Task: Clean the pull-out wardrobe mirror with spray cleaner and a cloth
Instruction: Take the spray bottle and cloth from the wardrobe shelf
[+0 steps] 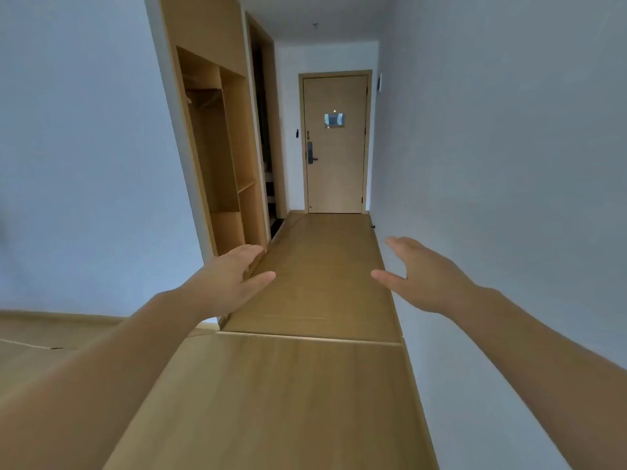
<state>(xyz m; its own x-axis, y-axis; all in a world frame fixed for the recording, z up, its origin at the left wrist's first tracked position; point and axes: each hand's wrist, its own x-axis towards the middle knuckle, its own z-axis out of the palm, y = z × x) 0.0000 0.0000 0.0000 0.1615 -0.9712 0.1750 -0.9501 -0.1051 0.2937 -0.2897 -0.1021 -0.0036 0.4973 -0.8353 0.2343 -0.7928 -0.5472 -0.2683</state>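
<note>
Both grips released, empty: left hand [225, 283] at the foot of the tall open light-wood wardrobe [242, 147], right hand [427, 276] well to its right, likely poised to reach in.

Middle: floor [319, 266] lies open as far as the shut door [334, 144].
Left: left wall [84, 164], then wardrobe [234, 130], its bays open to the front; left hand [227, 279] before its foot.
Right: right wall [509, 147] runs just beside right hand [427, 276].
Between hands: free gap over the floor.
</note>
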